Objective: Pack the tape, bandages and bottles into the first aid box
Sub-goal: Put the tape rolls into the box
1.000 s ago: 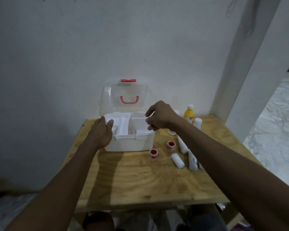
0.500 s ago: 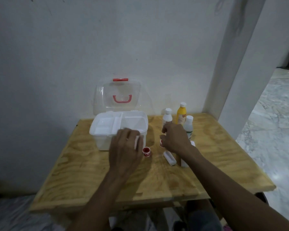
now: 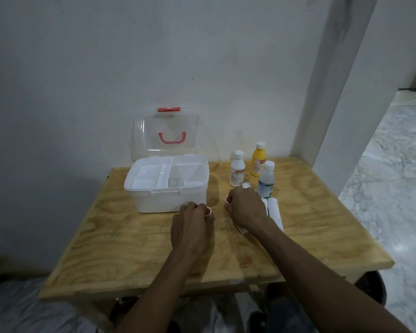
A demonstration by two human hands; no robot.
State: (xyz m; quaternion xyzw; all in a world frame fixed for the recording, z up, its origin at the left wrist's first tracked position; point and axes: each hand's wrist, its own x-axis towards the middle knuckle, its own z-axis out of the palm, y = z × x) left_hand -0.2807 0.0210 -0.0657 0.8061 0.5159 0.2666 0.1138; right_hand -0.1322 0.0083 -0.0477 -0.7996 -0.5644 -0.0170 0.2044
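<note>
The white first aid box (image 3: 154,203) stands open on the wooden table, its clear lid (image 3: 142,131) leaning on the wall. A white tray sits in its top. My left hand (image 3: 192,224) closes over a small red-rimmed tape roll (image 3: 208,210) in front of the box. My right hand (image 3: 245,207) closes over a second red-rimmed tape roll (image 3: 227,199) just to the right. White bandage rolls (image 3: 275,212) lie partly under my right wrist. Three bottles stand behind: a white one (image 3: 237,169), a yellow one (image 3: 258,159) and a clear one (image 3: 266,180).
The table (image 3: 130,248) is pushed against a white wall. A white pillar (image 3: 334,92) rises at the back right corner. Marble floor lies to the right of the table.
Both hands have left the box and come down to the table, each settling over a tape roll. The view has dropped and shifted.
</note>
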